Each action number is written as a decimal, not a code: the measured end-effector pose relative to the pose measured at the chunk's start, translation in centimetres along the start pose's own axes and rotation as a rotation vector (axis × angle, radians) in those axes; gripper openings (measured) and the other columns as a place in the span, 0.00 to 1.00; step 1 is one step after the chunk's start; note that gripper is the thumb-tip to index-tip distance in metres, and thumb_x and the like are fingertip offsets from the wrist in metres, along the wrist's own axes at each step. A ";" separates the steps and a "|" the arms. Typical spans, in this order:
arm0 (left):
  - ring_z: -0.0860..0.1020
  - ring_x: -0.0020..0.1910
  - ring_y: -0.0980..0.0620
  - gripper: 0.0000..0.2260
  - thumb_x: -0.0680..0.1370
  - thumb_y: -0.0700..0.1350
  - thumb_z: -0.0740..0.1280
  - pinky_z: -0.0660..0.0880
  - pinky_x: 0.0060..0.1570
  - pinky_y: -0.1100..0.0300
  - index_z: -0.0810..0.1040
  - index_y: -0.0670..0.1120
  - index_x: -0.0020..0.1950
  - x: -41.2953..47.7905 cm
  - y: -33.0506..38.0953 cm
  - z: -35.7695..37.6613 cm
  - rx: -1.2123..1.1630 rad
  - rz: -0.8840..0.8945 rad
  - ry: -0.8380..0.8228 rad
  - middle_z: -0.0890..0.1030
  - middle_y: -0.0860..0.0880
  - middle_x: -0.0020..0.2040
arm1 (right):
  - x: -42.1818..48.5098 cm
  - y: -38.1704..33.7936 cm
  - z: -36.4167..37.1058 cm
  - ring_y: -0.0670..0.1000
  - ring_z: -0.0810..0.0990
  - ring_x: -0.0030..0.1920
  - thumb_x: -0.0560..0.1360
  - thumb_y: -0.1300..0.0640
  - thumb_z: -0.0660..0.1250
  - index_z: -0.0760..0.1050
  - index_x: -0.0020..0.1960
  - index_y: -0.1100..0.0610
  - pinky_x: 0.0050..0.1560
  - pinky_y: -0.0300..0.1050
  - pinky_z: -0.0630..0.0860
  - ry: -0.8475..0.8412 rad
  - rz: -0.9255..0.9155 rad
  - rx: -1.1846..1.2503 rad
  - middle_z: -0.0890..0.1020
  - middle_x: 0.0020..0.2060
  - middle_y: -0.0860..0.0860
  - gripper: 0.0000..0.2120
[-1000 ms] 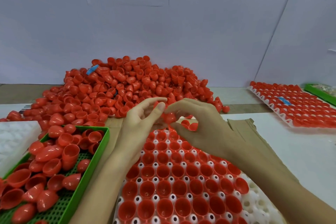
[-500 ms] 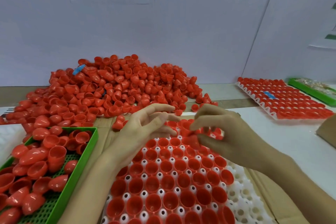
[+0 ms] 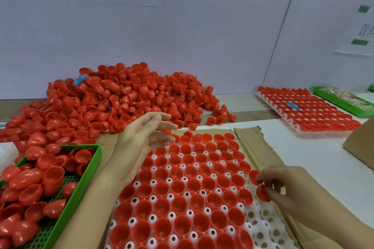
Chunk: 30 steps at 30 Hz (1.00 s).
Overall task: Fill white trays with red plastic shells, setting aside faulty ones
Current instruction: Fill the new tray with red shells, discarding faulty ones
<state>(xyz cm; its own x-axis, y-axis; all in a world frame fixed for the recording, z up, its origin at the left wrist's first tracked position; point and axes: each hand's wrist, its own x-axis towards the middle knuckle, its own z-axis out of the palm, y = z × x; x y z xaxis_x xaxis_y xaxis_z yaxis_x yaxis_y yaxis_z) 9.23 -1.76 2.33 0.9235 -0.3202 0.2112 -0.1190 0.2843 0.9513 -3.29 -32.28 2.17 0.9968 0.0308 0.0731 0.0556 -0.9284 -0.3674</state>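
A white tray [image 3: 261,221] lies in front of me, most of its cups filled with red shells; bare cups show along its right edge. My right hand [image 3: 287,188] pinches two red shells [image 3: 255,178] at that right edge. My left hand [image 3: 141,143] hovers with relaxed, spread fingers over the tray's far left corner and holds nothing. A big heap of loose red shells [image 3: 113,107] lies behind the tray. A green bin [image 3: 81,184] at my left holds several larger red shells.
Brown cardboard [image 3: 257,147] lies under the tray. A second, full tray [image 3: 269,105] sits at the far right, with another green bin [image 3: 344,105] behind it. A cardboard box corner [image 3: 360,147] juts in at right. White wall panels close the back.
My right hand has moved from the tray's far middle back and to the right edge, carrying shells. My left hand has let go and opened its fingers, staying near the far left corner.
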 end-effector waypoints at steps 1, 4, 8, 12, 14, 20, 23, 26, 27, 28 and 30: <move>0.84 0.48 0.45 0.13 0.78 0.54 0.65 0.81 0.48 0.58 0.84 0.49 0.55 0.0 0.0 0.0 0.000 0.001 0.007 0.85 0.41 0.55 | 0.1 0.0 0.2 0.40 0.78 0.47 0.75 0.60 0.73 0.78 0.45 0.33 0.45 0.38 0.76 -0.023 0.003 0.003 0.78 0.46 0.29 0.19; 0.84 0.47 0.46 0.13 0.78 0.55 0.66 0.81 0.47 0.59 0.84 0.49 0.55 0.0 0.0 0.0 0.001 0.001 0.020 0.85 0.40 0.54 | 0.5 0.0 0.8 0.38 0.75 0.48 0.77 0.54 0.72 0.81 0.51 0.36 0.44 0.37 0.74 -0.091 0.028 -0.017 0.78 0.44 0.38 0.12; 0.83 0.46 0.46 0.13 0.79 0.53 0.65 0.81 0.47 0.58 0.83 0.47 0.56 0.0 -0.1 -0.2 0.016 0.000 0.033 0.84 0.40 0.54 | 1.3 -0.4 0.5 0.39 0.76 0.45 0.77 0.53 0.69 0.81 0.54 0.38 0.44 0.35 0.73 -0.176 0.114 -0.051 0.78 0.42 0.44 0.11; 0.83 0.46 0.47 0.13 0.79 0.53 0.65 0.81 0.46 0.59 0.82 0.47 0.56 0.0 -0.1 -0.2 0.031 -0.005 0.046 0.85 0.41 0.53 | 1.9 -1.5 -0.1 0.45 0.79 0.44 0.77 0.55 0.68 0.81 0.56 0.42 0.48 0.41 0.78 -0.251 0.174 -0.098 0.79 0.43 0.46 0.12; 0.83 0.45 0.47 0.14 0.78 0.53 0.64 0.81 0.46 0.60 0.82 0.47 0.56 0.0 -0.1 -0.2 0.035 -0.003 0.049 0.85 0.41 0.52 | 2.0 -1.8 -0.3 0.43 0.78 0.43 0.76 0.54 0.68 0.80 0.58 0.42 0.45 0.39 0.77 -0.254 0.173 -0.140 0.78 0.43 0.43 0.12; 0.83 0.44 0.48 0.14 0.77 0.53 0.65 0.81 0.45 0.59 0.81 0.46 0.56 0.0 0.0 -0.3 0.034 -0.011 0.076 0.85 0.43 0.50 | 1.6 -2.4 -1.0 0.43 0.78 0.43 0.77 0.52 0.69 0.79 0.57 0.40 0.45 0.39 0.77 -0.259 0.125 -0.174 0.78 0.42 0.42 0.11; 0.82 0.44 0.48 0.15 0.77 0.53 0.65 0.80 0.47 0.56 0.81 0.45 0.56 0.0 0.1 -0.4 0.038 -0.019 0.089 0.85 0.43 0.50 | 1.4 -2.1 -2.5 0.39 0.78 0.42 0.75 0.51 0.73 0.80 0.48 0.37 0.40 0.37 0.75 -0.254 0.101 -0.105 0.81 0.41 0.38 0.08; 0.82 0.44 0.48 0.15 0.77 0.53 0.65 0.79 0.49 0.54 0.81 0.45 0.56 0.0 -0.1 -0.4 0.036 -0.023 0.101 0.85 0.43 0.49 | 2.9 -2.0 -3.9 0.37 0.77 0.39 0.74 0.52 0.74 0.81 0.42 0.39 0.39 0.30 0.72 -0.058 0.045 -0.018 0.79 0.37 0.33 0.08; 0.82 0.44 0.48 0.15 0.76 0.53 0.65 0.79 0.49 0.55 0.82 0.45 0.56 0.0 -0.1 -0.3 0.033 -0.024 0.104 0.85 0.44 0.49 | 4.0 -2.1 -4.2 0.38 0.78 0.38 0.73 0.52 0.74 0.82 0.41 0.40 0.38 0.29 0.71 0.042 0.017 0.020 0.80 0.35 0.36 0.07; 0.82 0.44 0.48 0.15 0.76 0.53 0.65 0.79 0.48 0.55 0.82 0.45 0.56 0.0 -0.1 -0.3 0.033 -0.025 0.105 0.85 0.44 0.49 | 5.5 -2.3 -4.2 0.38 0.78 0.38 0.73 0.52 0.74 0.82 0.41 0.41 0.35 0.30 0.71 0.127 -0.010 0.050 0.81 0.32 0.39 0.06; 0.82 0.44 0.48 0.15 0.76 0.53 0.65 0.80 0.47 0.57 0.81 0.45 0.56 0.0 -0.2 -0.3 0.038 -0.026 0.105 0.85 0.44 0.49 | 9.5 -2.5 -3.5 0.40 0.79 0.38 0.73 0.53 0.73 0.82 0.42 0.42 0.35 0.30 0.70 0.208 -0.045 0.080 0.82 0.35 0.40 0.05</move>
<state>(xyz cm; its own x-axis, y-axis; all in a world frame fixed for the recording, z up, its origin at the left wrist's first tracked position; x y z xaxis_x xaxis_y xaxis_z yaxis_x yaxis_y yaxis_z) 9.40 -1.56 2.12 0.9592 -0.2303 0.1639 -0.1067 0.2420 0.9644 5.81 -30.99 7.05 0.9605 -0.0134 0.2781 0.1123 -0.8953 -0.4310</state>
